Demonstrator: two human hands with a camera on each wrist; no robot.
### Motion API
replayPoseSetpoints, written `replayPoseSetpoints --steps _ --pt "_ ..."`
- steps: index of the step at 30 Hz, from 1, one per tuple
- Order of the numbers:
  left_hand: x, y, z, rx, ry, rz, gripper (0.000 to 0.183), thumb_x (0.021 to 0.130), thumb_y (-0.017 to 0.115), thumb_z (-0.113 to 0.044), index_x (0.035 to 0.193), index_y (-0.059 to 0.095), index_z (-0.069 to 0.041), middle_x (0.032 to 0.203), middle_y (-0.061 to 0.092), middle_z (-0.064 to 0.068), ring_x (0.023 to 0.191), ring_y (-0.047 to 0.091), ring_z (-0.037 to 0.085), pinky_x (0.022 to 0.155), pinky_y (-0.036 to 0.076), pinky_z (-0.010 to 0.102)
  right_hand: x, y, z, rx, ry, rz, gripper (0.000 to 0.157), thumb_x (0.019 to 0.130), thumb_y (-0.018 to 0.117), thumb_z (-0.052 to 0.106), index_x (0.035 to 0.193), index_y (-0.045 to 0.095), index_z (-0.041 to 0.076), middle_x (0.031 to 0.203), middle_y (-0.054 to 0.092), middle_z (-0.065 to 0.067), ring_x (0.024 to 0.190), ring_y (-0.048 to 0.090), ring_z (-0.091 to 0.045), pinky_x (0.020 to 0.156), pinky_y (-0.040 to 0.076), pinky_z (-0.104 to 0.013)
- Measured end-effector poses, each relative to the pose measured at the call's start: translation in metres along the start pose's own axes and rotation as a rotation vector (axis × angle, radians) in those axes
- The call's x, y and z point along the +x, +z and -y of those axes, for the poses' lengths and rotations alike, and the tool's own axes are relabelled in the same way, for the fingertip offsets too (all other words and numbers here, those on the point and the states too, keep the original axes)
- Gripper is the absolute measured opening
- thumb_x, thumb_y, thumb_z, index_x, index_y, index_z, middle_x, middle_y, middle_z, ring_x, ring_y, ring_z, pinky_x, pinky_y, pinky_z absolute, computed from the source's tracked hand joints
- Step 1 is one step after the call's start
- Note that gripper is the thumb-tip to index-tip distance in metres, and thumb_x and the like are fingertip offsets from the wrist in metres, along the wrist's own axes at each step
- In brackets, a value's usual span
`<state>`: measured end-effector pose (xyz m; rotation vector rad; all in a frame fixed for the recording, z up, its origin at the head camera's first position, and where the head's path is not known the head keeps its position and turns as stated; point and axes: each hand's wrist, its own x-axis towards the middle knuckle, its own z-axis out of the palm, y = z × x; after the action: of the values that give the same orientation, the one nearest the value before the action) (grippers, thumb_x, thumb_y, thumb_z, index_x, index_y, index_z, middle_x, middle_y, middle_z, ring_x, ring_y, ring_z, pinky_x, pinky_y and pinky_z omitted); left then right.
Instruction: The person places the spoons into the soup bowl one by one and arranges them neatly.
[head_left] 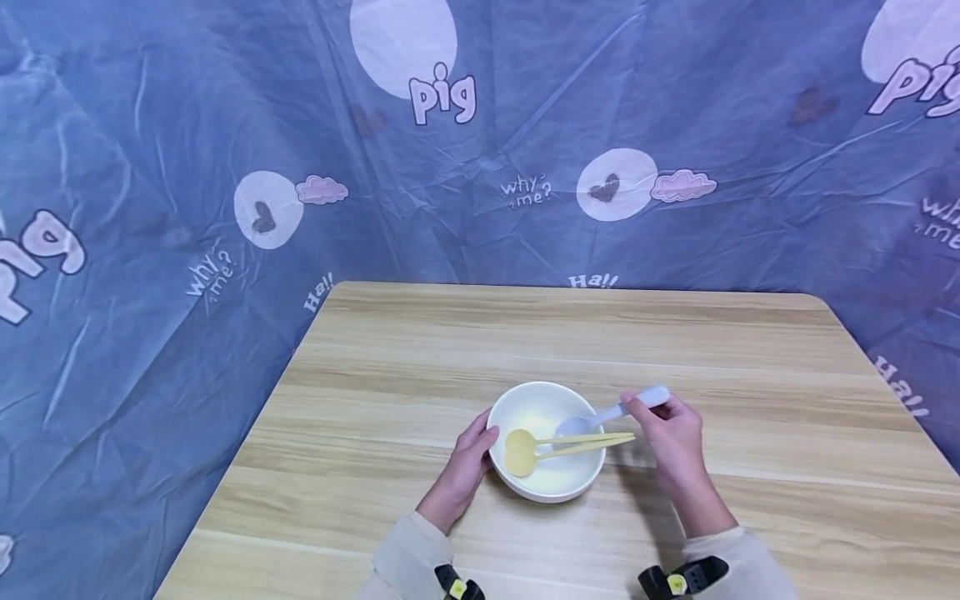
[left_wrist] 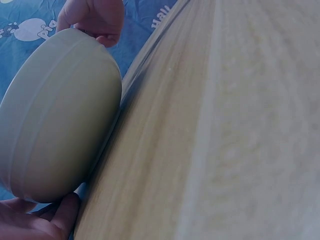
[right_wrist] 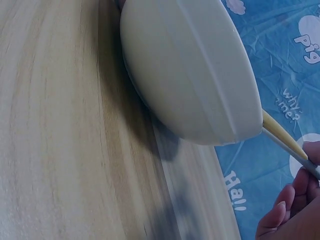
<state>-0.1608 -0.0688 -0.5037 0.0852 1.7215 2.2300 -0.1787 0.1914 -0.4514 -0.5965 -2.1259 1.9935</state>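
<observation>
A white bowl [head_left: 558, 483] stands on the wooden table. My left hand [head_left: 459, 471] holds it at the left, thumb at the rim and fingers along the outer wall. Inside lie two yellow spoons [head_left: 520, 463], round heads to the left, their handles crossing the right rim. Behind them a pale lilac spoon [head_left: 654, 397] leans over the same rim with its head in the bowl. My right hand [head_left: 677, 442] pinches that spoon near its handle end. From the left wrist, the bowl's outer wall [left_wrist: 60, 120] hides the spoons.
The wooden tabletop [head_left: 360, 400] extends around the bowl on all sides. Beyond its back and side edges hangs a blue printed cloth [head_left: 480, 233]. Dark wrist straps [head_left: 684, 577] sit over the pale sleeves [head_left: 412, 562].
</observation>
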Motion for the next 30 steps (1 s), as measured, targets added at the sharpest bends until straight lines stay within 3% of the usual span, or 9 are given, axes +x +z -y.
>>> replayPoseSetpoints --steps 6,12,30 --pt "-0.0009 0.0003 -0.0006 0.006 0.002 0.0 0.054 0.101 0.037 -0.026 0.148 0.025 -0.004 0.152 0.026 0.02 0.137 0.03 0.033 0.112 0.026 0.049 -0.0008 0.0006 0.0008 -0.112 0.001 0.041 0.013 0.08 0.075 0.019 0.077 0.064 0.014 0.066 0.054 0.011 0.065 0.047 -0.005 0.057 0.04 -0.02" --pt "-0.0003 0.0 -0.0006 0.008 0.003 0.003 0.053 0.101 0.036 -0.025 0.148 0.024 -0.003 0.152 0.027 0.02 0.137 0.031 0.033 0.111 0.028 0.048 -0.0023 0.0017 0.0014 -0.21 0.011 0.066 0.025 0.079 0.076 0.025 0.087 0.063 0.006 0.07 0.055 0.009 0.066 0.048 -0.007 0.057 0.042 -0.021" --pt "0.0003 0.001 0.0002 0.007 0.004 -0.015 0.054 0.101 0.037 -0.025 0.148 0.025 -0.002 0.151 0.027 0.022 0.137 0.03 0.035 0.111 0.027 0.049 -0.0041 0.0092 -0.0007 -0.269 0.009 0.133 0.029 0.08 0.076 0.024 0.09 0.06 0.001 0.069 0.049 0.005 0.064 0.044 -0.008 0.053 0.039 -0.02"
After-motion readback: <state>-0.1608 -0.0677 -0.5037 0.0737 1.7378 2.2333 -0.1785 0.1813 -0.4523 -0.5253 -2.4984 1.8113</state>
